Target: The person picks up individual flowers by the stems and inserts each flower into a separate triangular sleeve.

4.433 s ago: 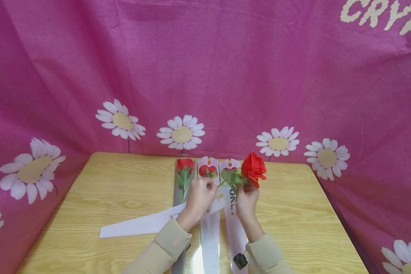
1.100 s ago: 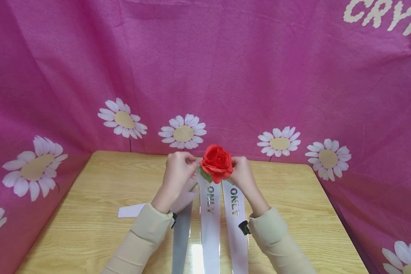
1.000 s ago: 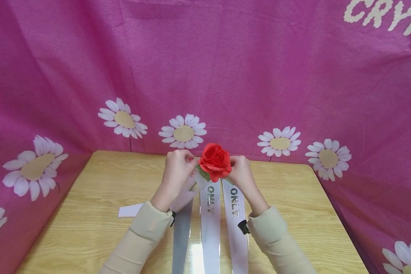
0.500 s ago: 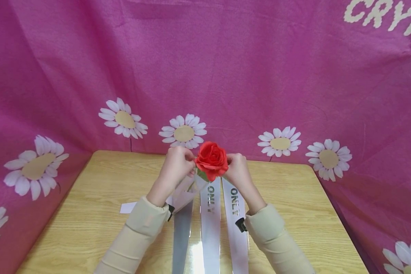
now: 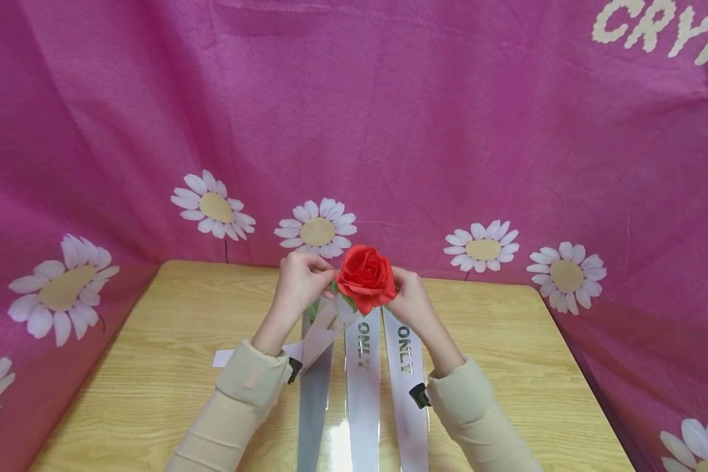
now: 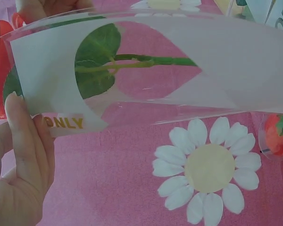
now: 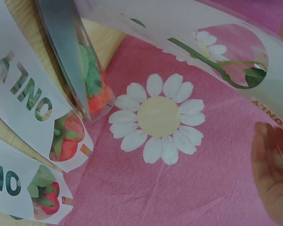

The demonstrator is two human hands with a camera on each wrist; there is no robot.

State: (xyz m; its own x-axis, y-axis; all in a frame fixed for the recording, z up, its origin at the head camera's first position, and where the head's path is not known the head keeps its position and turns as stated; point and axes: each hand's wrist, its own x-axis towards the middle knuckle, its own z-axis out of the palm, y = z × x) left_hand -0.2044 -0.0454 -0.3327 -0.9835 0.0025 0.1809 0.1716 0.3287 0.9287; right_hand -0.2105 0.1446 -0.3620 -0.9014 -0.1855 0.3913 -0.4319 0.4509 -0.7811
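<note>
A red artificial rose (image 5: pixel 366 278) stands head-up between my hands, its green stem (image 6: pixel 172 61) and leaves (image 6: pixel 98 59) inside a white and clear flower sleeve (image 6: pixel 236 70) with a heart-shaped window. My left hand (image 5: pixel 297 285) pinches the sleeve's open rim on the left of the bloom; in the left wrist view its fingers lie beside the gold ONLY label (image 6: pixel 63 122). My right hand (image 5: pixel 413 298) holds the rim on the other side, its fingertips partly hidden behind the bloom. Below, the sleeve's narrow end (image 5: pixel 223 358) points left.
Flat on the wooden table (image 5: pixel 507 367) lie a grey sleeve (image 5: pixel 313 406) and two white sleeves, one in the middle (image 5: pixel 362 406) and one at right (image 5: pixel 410 419). Each holds a red rose, seen in the right wrist view. A pink daisy-print cloth (image 5: pixel 389 131) hangs behind.
The rose, earlier held sideways at right by my right hand, now stands centred with its stem in the sleeve. Both hands have come to the sleeve's rim; lately they shift only slightly.
</note>
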